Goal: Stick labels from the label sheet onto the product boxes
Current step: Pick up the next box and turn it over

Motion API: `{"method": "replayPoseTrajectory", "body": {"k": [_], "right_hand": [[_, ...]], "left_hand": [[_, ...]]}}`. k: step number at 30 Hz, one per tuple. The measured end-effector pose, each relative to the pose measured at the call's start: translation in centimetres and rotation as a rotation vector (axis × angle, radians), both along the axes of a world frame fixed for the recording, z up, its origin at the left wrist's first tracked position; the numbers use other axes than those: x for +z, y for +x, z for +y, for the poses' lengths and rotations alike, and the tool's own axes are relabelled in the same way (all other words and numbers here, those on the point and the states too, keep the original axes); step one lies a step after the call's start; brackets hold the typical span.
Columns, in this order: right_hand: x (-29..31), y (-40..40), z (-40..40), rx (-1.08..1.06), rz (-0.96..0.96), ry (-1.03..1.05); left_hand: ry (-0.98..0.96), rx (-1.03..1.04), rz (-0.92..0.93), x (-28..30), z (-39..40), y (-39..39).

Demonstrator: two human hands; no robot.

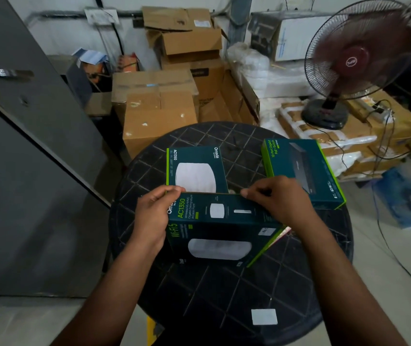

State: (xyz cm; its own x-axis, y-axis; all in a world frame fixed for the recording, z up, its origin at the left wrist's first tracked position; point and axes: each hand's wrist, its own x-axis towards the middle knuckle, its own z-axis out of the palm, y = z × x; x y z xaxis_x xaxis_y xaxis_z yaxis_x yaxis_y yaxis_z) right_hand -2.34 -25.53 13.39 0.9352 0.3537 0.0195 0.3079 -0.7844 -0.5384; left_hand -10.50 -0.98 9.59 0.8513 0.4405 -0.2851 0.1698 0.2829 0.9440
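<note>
While both hands hold the nearest AC1350 box (220,228) tilted above the round dark bench (237,290), the left hand (153,216) grasps its left end, thumb and fingers pinched at the top far corner. The right hand (278,201) grips the right end, fingers curled over the top far edge. A small white label (265,231) sits on the box near its right end; its print is too blurred to read. Something pinkish-white (285,232) peeks out below the box's right end, mostly hidden. A second AC1350 box (194,168) lies flat just beyond, its near edge covered by the held one. A switch box (304,171) lies at the far right of the bench. A white square (264,316) lies near the bench's near edge. Cardboard cartons (159,113) and a standing fan (354,58) sit beyond.
</note>
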Motion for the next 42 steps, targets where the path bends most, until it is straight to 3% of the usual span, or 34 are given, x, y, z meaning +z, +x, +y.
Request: {"method": "replayPoseTrajectory", "body": {"k": [5, 10, 12, 15, 18, 22, 24, 28, 36, 39, 40, 42], "right_hand": [[-1.6, -0.7, -1.8, -0.128, -0.09, 0.282], [-3.1, -0.6, -3.8, -0.147, 0.146, 0.688], [-4.2, -1.2, -5.0, -0.057, 0.262, 0.836], [-6.2, -2.9, -5.9, 0.159, 0.539, 0.904], [-7.9, -4.1, -5.0, 0.153, 0.428, 0.687], [-7.1, -4.3, -2.4, 0.139, 0.279, 0.645], [-6.6, -4.5, -0.8, 0.204, 0.194, 0.625], [-6.1, -4.6, 1.2, 0.227, 0.07, 0.584], [-11.7, -3.6, -3.6, 0.161, 0.317, 0.193], [-12.1, -4.3, -5.0, 0.262, 0.628, 0.321], [-12.0, -4.6, -5.0, 0.265, 0.719, 0.41], [-11.1, -4.7, -4.3, 0.293, 0.715, 0.525]], "left_hand": [[0.008, 0.025, 0.002, -0.2, 0.0, 0.1], [0.074, 0.001, -0.017, 0.1, 0.0, 0.3], [0.306, -0.076, -0.031, 0.3, 0.5, 0.3], [0.871, -0.173, -0.055, 0.9, 1.5, 0.3], [1.427, -0.321, -0.124, 2.4, 0.5, 0.1], [1.673, -0.677, -0.09, 3.9, -3.2, -0.1], [1.666, -0.794, -0.124, 4.3, -4.7, 0.1], [1.447, -0.842, -0.281, 5.1, -4.8, 0.8], [0.875, -0.686, -0.305, 6.3, 0.2, -0.8], [0.947, -0.785, -0.281, 7.1, 1.2, -2.0], [1.065, -0.832, -0.281, 7.6, 1.3, -2.4], [1.308, -0.944, -0.318, 8.5, 0.8, -3.0]]}}
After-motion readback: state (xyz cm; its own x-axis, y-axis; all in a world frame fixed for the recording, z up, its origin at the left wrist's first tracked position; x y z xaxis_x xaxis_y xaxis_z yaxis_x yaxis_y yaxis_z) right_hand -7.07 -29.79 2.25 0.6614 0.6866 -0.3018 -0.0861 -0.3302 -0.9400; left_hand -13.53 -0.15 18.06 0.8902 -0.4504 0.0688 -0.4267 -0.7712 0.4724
